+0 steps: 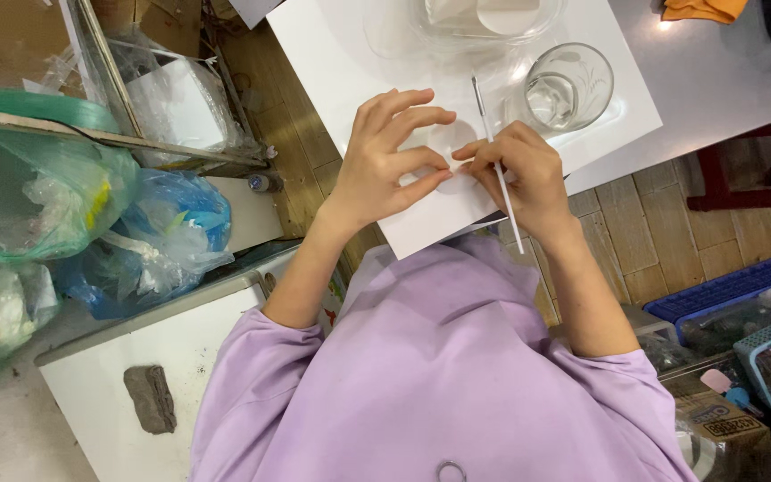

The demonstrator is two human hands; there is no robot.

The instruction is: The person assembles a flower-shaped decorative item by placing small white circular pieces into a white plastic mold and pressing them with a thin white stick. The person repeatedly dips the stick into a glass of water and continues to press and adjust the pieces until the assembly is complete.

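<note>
My left hand (pixel 392 161) rests on the white board (pixel 421 223) that lies over the edge of the pale table (pixel 725 80), its fingers fanned out and the thumb and lower fingers pressing down on a small, flat white piece (pixel 451 143) that I can barely tell from the board beneath it. My right hand (pixel 526 174) meets it fingertip to fingertip, and it is closed in a pen-like pinch on a thin white stick tool (pixel 497 152) that runs up past my knuckles toward the glass cup (pixel 569 87) and down past my wrist. The tool's working end is hidden, so I cannot tell whether it touches the piece or only hovers at it. I judge that I am in the fine part of the work: holding the soft white piece steady with one hand while shaping or trimming its edge with the tool in the other. The next move, as I see it, calls for small, light strokes with the left fingers kept flat so the piece does not slide or tear, and for keeping my right elbow clear of the glass cup just beyond the tool. A clear plastic tub (pixel 484 22) with white contents stands further back on the board, and bundles of plastic bags (pixel 91 205) are heaped well off to my left.
</note>
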